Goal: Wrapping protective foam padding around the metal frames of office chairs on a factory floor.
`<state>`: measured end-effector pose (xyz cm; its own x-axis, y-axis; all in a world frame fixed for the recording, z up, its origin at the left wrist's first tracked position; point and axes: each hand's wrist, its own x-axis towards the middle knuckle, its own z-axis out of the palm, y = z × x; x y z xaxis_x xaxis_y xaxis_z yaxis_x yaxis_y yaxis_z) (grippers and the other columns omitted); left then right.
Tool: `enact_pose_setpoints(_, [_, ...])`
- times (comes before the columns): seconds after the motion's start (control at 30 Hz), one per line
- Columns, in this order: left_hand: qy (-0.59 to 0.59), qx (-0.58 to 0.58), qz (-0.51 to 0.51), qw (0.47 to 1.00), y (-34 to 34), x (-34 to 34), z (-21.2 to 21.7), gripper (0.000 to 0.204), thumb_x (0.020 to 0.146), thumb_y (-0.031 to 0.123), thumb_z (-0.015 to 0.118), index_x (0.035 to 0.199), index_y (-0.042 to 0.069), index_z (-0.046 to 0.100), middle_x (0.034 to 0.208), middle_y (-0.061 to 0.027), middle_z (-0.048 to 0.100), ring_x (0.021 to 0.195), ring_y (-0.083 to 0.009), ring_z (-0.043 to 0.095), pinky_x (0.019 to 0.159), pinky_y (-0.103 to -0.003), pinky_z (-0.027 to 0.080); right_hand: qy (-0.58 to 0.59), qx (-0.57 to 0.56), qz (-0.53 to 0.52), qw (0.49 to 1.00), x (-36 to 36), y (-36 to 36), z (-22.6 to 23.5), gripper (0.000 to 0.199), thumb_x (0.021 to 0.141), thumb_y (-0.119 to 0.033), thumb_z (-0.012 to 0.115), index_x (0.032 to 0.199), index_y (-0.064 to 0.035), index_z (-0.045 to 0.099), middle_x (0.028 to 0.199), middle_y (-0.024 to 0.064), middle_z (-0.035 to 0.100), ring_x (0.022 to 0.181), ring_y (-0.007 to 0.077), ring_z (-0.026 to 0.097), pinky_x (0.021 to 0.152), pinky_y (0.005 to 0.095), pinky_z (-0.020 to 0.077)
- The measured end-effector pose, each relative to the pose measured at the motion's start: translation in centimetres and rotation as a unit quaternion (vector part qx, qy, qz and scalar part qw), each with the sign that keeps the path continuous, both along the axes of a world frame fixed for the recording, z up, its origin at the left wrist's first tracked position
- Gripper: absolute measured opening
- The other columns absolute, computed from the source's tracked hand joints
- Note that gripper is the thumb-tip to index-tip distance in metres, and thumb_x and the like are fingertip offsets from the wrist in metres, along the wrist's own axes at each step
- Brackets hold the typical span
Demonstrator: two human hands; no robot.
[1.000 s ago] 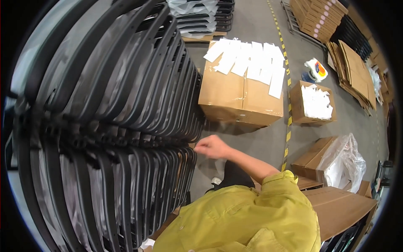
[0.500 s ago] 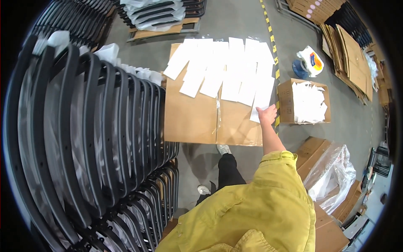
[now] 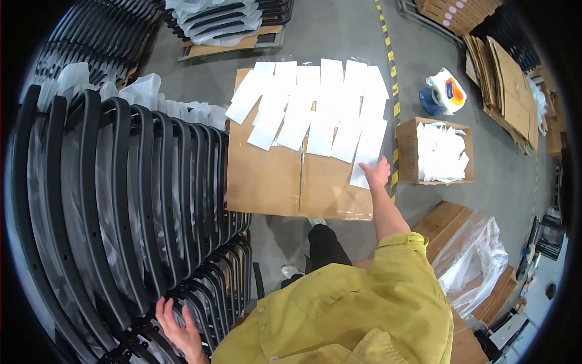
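Rows of white rectangular paper sheets (image 3: 295, 128) lie overlapping on a large brown cardboard box (image 3: 265, 182) in front of me. My right hand (image 3: 376, 173) is closed on the near end of the rightmost white paper sheet (image 3: 369, 145), its thumb on top; the other fingers are partly hidden. Down at the left, my left hand (image 3: 180, 327) has its fingers apart and holds nothing. It is close to the curved black metal frames (image 3: 145, 200), which stand in a tight row wrapped with translucent plastic.
An open carton (image 3: 407, 151) full of white papers stands right of the box, past a yellow-black floor stripe (image 3: 395, 91). Beyond it is a blue jug (image 3: 430, 101) beside a white bag. Flattened cardboard (image 3: 509, 91) leans farther right. Clear plastic film (image 3: 476, 255) covers boxes nearby.
My left hand has come into view at the lower left. The box and papers sit slightly lower and farther left in the picture; my right hand stays at the same sheet.
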<state>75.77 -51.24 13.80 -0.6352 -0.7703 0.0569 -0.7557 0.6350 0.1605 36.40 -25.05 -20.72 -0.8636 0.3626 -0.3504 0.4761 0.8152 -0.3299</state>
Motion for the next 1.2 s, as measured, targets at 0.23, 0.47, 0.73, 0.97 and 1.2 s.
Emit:
enact_pose_setpoints(0.23, [-0.024, 0.056, 0.007, 0.998, 2.4, 1.2, -2.1, 0.027, 0.071, 0.004, 0.058, 0.096, -0.001, 0.051, 0.109, -0.0188, 0.046, 0.099, -0.0356, 0.047, 0.084, -0.037, 0.038, -0.072, -0.037, 0.007, 0.997, -1.8, 0.5, -1.8, 0.061, 0.056, -0.023, 0.073, 0.108, -0.0105, 0.045, 0.114, 0.007, 0.043, 0.109, 0.0259, 0.039, 0.09, 0.0415, 0.0328])
enact_pose_setpoints(0.47, [-0.046, 0.089, 0.027, 0.995, 4.1, 1.9, -3.2, 0.027, 0.07, 0.004, 0.06, 0.096, 0.001, 0.052, 0.109, -0.0175, 0.047, 0.098, -0.0349, 0.048, 0.082, -0.037, 0.039, -0.021, 0.004, 0.014, 1.0, 0.1, -1.1, 0.4, 0.068, 0.056, -0.025, 0.075, 0.113, -0.0104, 0.041, 0.117, 0.0082, 0.041, 0.111, 0.0256, 0.038, 0.09, 0.0427, 0.0327])
enact_pose_setpoints(0.73, [-0.065, 0.103, 0.012, 0.992, 5.2, 2.2, -4.5, 0.03, 0.067, 0.004, 0.063, 0.095, 0.003, 0.053, 0.108, -0.0161, 0.048, 0.097, -0.0345, 0.049, 0.08, -0.037, 0.041, -0.046, -0.021, -0.005, 0.999, 1.3, -0.2, 0.0, 0.069, 0.056, -0.023, 0.074, 0.114, -0.0094, 0.038, 0.12, 0.0088, 0.037, 0.112, 0.0262, 0.036, 0.091, 0.0433, 0.0316])
enact_pose_setpoints(0.97, [-0.044, 0.129, -0.017, 0.99, 5.7, 1.2, -5.4, 0.031, 0.065, 0.003, 0.064, 0.095, 0.003, 0.053, 0.108, -0.0154, 0.048, 0.095, -0.0342, 0.05, 0.078, -0.037, 0.042, 0.046, -0.033, 0.096, 0.994, 2.6, 2.1, -1.0, 0.064, 0.06, -0.006, 0.065, 0.116, -0.0063, 0.035, 0.117, 0.0125, 0.039, 0.106, 0.0283, 0.041, 0.087, 0.0359, 0.0382])
enact_pose_setpoints(1.2, [-0.043, 0.153, -0.023, 0.987, 5.7, 0.4, -5.7, 0.031, 0.066, 0.003, 0.064, 0.095, 0.003, 0.053, 0.107, -0.0154, 0.048, 0.094, -0.034, 0.05, 0.077, -0.038, 0.043, 0.015, -0.195, -0.04, 0.98, -0.3, 7.8, -5.4, 0.057, 0.057, 0.001, 0.068, 0.108, 0.0016, 0.044, 0.075, 0.0091, 0.059, 0.07, 0.0208, 0.057, 0.062, 0.0293, 0.0465])
